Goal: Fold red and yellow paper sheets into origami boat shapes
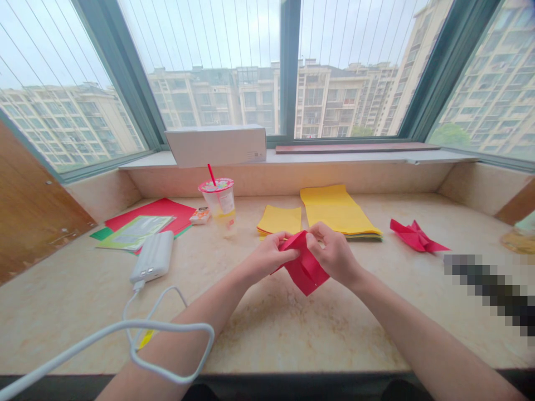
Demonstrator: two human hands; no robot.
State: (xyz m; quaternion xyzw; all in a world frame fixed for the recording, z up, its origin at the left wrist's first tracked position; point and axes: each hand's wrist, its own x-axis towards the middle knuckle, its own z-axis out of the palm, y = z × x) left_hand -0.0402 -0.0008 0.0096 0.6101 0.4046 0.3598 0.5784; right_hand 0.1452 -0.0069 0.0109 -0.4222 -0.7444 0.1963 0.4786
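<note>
A partly folded sheet of red paper (307,270) is held up over the counter between both my hands. My left hand (278,253) pinches its left side, thumb lying across the front. At the upper right, my right hand (328,248) grips the paper with its thumb near the top fold. The lower part hangs down in a point, with a loose flap in the middle. Just behind my hands lie a small stack of yellow square paper (280,218) and a larger yellow stack (338,209). A folded red paper piece (418,236) rests to the right.
A plastic cup (219,200) with a red straw stands back left beside a small box (200,215). A white power bank (154,256) lies near red sheets (179,211); its white cable (175,323) loops over my left forearm. A white box (215,145) sits on the sill.
</note>
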